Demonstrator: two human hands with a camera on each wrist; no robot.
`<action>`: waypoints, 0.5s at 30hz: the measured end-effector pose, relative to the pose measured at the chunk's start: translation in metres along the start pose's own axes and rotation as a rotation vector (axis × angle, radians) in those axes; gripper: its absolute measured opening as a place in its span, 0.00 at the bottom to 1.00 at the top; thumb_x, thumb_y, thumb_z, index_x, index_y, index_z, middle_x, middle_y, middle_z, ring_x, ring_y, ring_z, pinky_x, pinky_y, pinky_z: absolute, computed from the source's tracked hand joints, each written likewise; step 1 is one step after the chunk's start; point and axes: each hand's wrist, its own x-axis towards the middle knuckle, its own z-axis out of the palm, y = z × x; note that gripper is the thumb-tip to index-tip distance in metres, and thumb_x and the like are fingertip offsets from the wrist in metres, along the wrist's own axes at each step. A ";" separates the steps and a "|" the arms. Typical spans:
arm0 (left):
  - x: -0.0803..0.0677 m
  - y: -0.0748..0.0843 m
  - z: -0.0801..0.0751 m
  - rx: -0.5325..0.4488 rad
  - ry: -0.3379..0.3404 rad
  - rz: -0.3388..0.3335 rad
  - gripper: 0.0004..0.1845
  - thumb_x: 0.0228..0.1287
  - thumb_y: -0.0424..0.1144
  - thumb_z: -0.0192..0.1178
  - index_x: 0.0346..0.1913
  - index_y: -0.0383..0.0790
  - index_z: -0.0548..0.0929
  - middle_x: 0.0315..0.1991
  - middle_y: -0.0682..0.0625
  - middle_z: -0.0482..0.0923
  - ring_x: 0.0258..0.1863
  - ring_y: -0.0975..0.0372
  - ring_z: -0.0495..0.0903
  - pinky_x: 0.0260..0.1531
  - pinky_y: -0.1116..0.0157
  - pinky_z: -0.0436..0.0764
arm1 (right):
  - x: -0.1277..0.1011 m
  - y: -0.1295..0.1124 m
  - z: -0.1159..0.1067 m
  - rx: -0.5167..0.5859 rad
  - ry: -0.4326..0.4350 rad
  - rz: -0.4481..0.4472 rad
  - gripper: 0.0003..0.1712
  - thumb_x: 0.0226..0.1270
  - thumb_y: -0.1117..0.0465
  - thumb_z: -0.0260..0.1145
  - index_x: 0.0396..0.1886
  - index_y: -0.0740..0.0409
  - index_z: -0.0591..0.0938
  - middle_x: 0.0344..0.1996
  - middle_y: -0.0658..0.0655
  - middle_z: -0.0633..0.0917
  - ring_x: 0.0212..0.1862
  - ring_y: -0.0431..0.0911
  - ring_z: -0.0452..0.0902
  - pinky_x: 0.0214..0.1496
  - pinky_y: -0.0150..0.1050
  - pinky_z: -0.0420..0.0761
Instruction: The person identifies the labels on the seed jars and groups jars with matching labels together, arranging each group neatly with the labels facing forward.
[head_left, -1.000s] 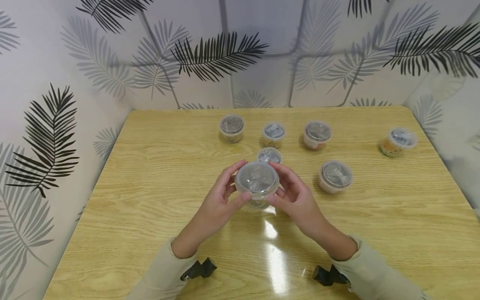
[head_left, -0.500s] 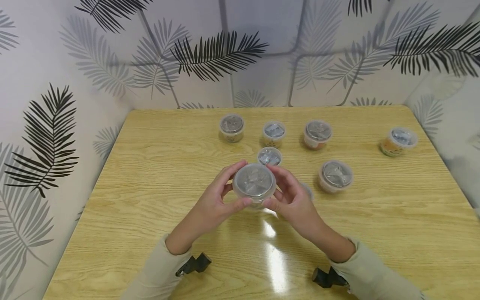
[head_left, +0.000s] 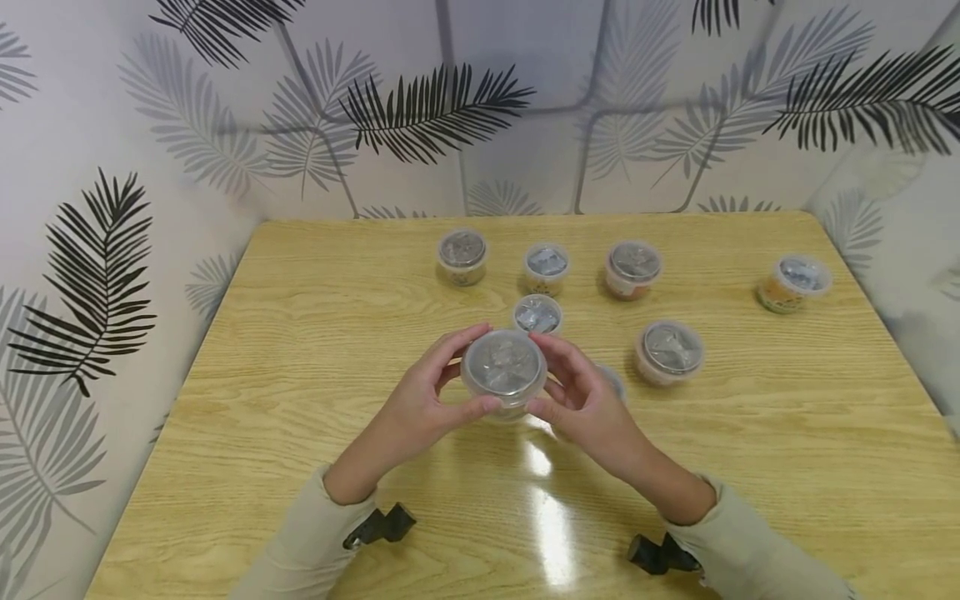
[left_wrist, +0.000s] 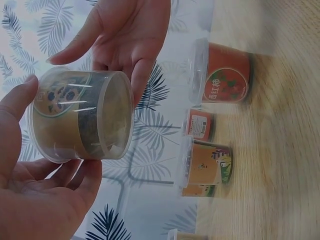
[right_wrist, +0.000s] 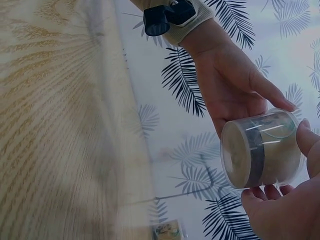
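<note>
- Head view: both hands are up over the middle of the wooden table [head_left: 300, 333]; the left hand [head_left: 420, 400] and right hand [head_left: 585, 400] cup a clear lidded tub [head_left: 504, 367] between them, thumbs and fingertips curled on its rim, so each hand grips it; the tub is lifted clear of the tabletop, lid facing the camera; behind it stand more small tubs, one just beyond the fingers [head_left: 537, 313], three in a row further back [head_left: 547, 265], one to the right [head_left: 669, 350] and one far right near the edge [head_left: 793, 282]; another is mostly hidden behind the right hand; only here does the whole layout show.
- Left wrist view: the tub's side and base [left_wrist: 80, 117] come into sight, with a dark band and a printed label round it; left hand [left_wrist: 35, 200] below with fingers wrapped under, right hand [left_wrist: 127, 35] above with fingertips on the wall; a red-labelled tub [left_wrist: 225, 75] and an orange-labelled one [left_wrist: 207, 162] stand on the table, labels the head view cannot read.
- Right wrist view: the tub [right_wrist: 260, 150] seen from its pale bottom; the left hand [right_wrist: 235, 90] holds from above, the right hand [right_wrist: 280, 210] from below; a black wrist strap [right_wrist: 167, 15] shows on the left sleeve; the tub's lid is out of sight here.
</note>
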 end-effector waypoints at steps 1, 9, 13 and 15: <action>0.000 0.000 -0.001 0.000 0.002 0.003 0.39 0.54 0.34 0.68 0.68 0.42 0.61 0.63 0.52 0.64 0.59 0.59 0.66 0.60 0.62 0.67 | 0.000 0.000 -0.002 -0.009 -0.005 -0.008 0.38 0.60 0.70 0.65 0.67 0.66 0.59 0.65 0.62 0.63 0.67 0.52 0.58 0.66 0.41 0.62; -0.001 -0.003 -0.017 0.000 0.033 0.002 0.39 0.53 0.31 0.68 0.68 0.41 0.62 0.61 0.50 0.65 0.59 0.59 0.66 0.60 0.63 0.67 | -0.001 -0.009 -0.031 -0.230 0.027 -0.061 0.24 0.69 0.71 0.54 0.63 0.70 0.63 0.62 0.65 0.67 0.65 0.55 0.61 0.64 0.41 0.64; -0.006 -0.008 -0.035 -0.015 0.036 -0.012 0.40 0.53 0.31 0.68 0.69 0.40 0.61 0.63 0.50 0.64 0.61 0.58 0.64 0.62 0.63 0.64 | -0.004 -0.016 -0.057 -0.367 0.077 0.013 0.23 0.70 0.68 0.54 0.64 0.67 0.65 0.62 0.61 0.68 0.64 0.52 0.63 0.62 0.35 0.67; -0.010 -0.011 -0.044 -0.025 0.045 -0.020 0.40 0.53 0.31 0.67 0.69 0.39 0.60 0.64 0.50 0.62 0.61 0.58 0.63 0.62 0.64 0.63 | -0.006 -0.018 -0.071 -0.453 0.107 0.035 0.23 0.70 0.66 0.55 0.63 0.66 0.66 0.61 0.61 0.68 0.63 0.51 0.64 0.61 0.33 0.68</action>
